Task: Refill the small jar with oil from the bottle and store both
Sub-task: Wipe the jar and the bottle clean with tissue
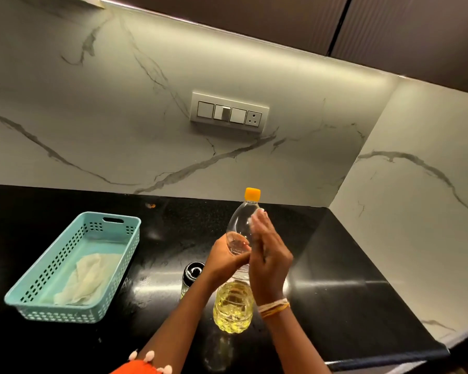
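Observation:
A clear plastic oil bottle (234, 306) with an orange cap (252, 193) stands upright on the black counter, yellow oil filling its lower part. My left hand (223, 259) grips the bottle around its middle. My right hand (268, 255) rests flat against the bottle's right side with fingers stretched upward and apart. The small jar (192, 275), dark-rimmed and without a lid, sits on the counter just left of the bottle, partly hidden behind my left wrist.
A light-blue perforated basket (52, 265) with a crumpled white cloth (84, 279) inside stands at the left on the black counter (335, 279). Marble walls with a switch panel (229, 113) close off the back and right. The counter's edge runs at lower right.

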